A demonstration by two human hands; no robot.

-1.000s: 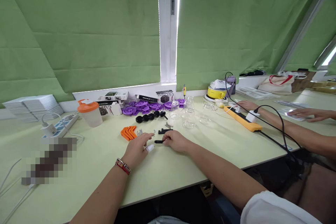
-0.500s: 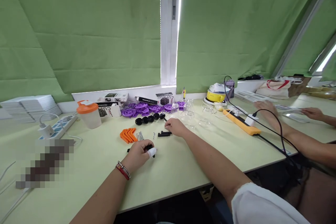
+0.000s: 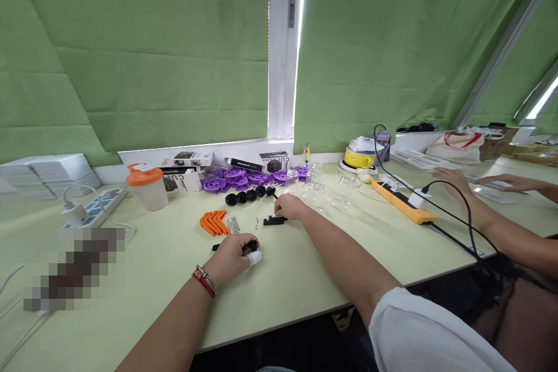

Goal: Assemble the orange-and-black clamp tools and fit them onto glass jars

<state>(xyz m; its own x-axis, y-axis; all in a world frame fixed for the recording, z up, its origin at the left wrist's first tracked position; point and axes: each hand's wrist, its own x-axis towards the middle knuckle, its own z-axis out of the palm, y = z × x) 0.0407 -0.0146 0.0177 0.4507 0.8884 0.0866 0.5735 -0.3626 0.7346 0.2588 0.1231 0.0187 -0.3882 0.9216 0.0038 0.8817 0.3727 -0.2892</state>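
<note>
Left hand [image 3: 233, 254] grips a black part [image 3: 252, 245]; right hand [image 3: 289, 207], hold unclear, could scatter black knobs [image 3: 251, 195] by careless nudging.

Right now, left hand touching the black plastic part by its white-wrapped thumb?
Touching: the head view shows the left hand closed around the black plastic part, no visible gap.

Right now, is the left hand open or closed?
Closed: the left hand is curled, with a black part showing between its fingers and thumb. The palm hides the rest.
</note>
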